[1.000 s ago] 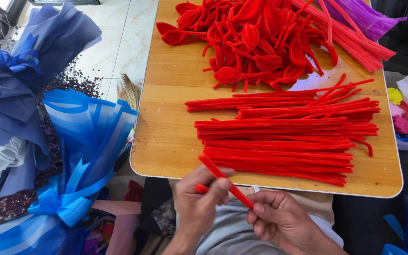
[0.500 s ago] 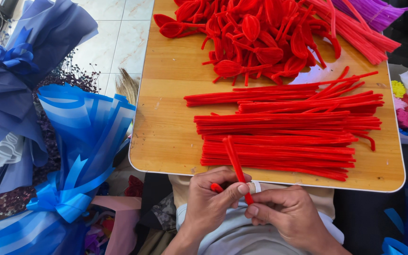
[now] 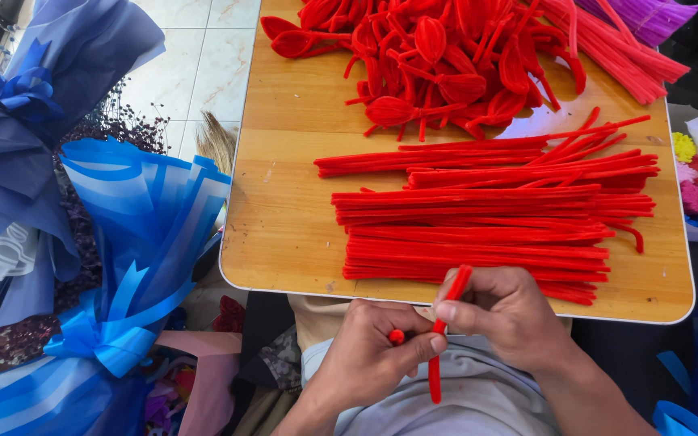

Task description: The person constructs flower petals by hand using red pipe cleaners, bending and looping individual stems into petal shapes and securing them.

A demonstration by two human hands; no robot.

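Fuzzy red pipe cleaner (image 3: 443,327) pinched in both hands' closed fingers (image 3: 418,347); wooden board (image 3: 284,218) beyond

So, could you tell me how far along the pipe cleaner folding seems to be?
Done: a pile of looped red pieces lies at the far end of the wooden board. In hand: the left hand and right hand both grip one red pipe cleaner, bending it. Left: a large stack of straight red pipe cleaners lies unbent on the board.
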